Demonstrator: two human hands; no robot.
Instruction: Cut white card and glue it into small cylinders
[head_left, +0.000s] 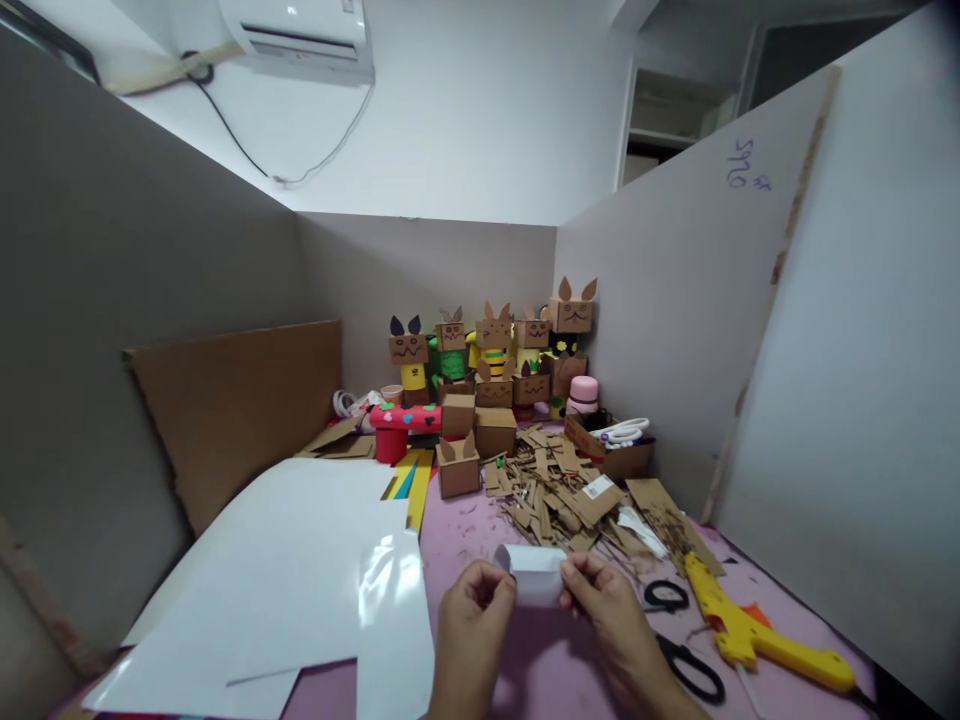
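My left hand (480, 605) and my right hand (600, 600) hold a small piece of white paper (534, 562) between them, above the pink tabletop (465, 530). The paper is curled or folded into a short tube-like shape. Thumb and fingers of my left hand pinch its left end, and those of my right hand pinch its right end. To the left lie large white sheets (300, 560), partly glossy. Black-handled scissors (686, 665) rest close to my right forearm, their blades hidden from me.
A yellow glue gun (780, 640) lies at the right. Cardboard scraps (551, 490) are heaped behind my hands. Several cardboard animal figures (493, 340) stand at the back, near a red tube (391, 440) and a small cardboard box (458, 470). Panels (750, 260) enclose the table.
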